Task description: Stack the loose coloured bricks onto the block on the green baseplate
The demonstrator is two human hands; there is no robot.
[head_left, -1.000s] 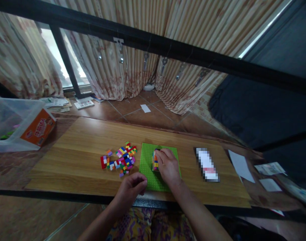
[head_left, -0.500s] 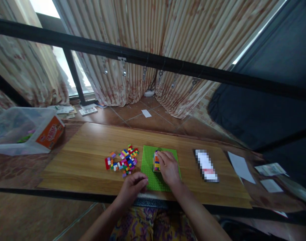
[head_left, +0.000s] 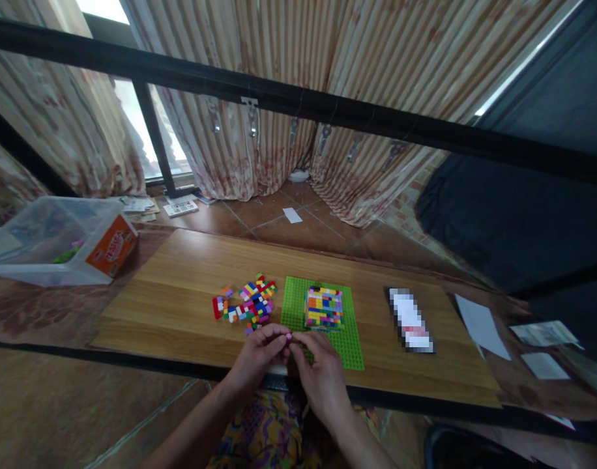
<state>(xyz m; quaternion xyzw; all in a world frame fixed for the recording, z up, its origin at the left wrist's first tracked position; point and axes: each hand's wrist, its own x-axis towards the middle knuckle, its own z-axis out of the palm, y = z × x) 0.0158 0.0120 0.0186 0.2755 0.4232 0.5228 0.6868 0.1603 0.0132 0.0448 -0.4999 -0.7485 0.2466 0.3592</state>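
Between thumb and fingers, my left hand (head_left: 260, 352) pinches a small pink toy brick (head_left: 289, 337) over the near left edge of the green baseplate (head_left: 350, 352). My right hand (head_left: 322, 368) meets it there, its thumb and fingertips closed close by the brick; whether they grip anything is hidden. On the baseplate stands a block of many-coloured bricks (head_left: 324, 307), just beyond my right hand. Left of the baseplate, a loose pile of small coloured bricks (head_left: 249, 306) lies on the wooden table.
A phone with a blurred screen (head_left: 410, 320) lies right of the baseplate on the wooden table (head_left: 171, 293). At the far left stands a clear plastic bin (head_left: 58, 270) with an orange label. Papers (head_left: 483, 326) lie at the right. A dark bar (head_left: 279, 104) crosses above.
My right hand has come off the brick block and moved down and left to my left hand, uncovering the block. The pink brick now shows between the fingertips. The view has shifted slightly.
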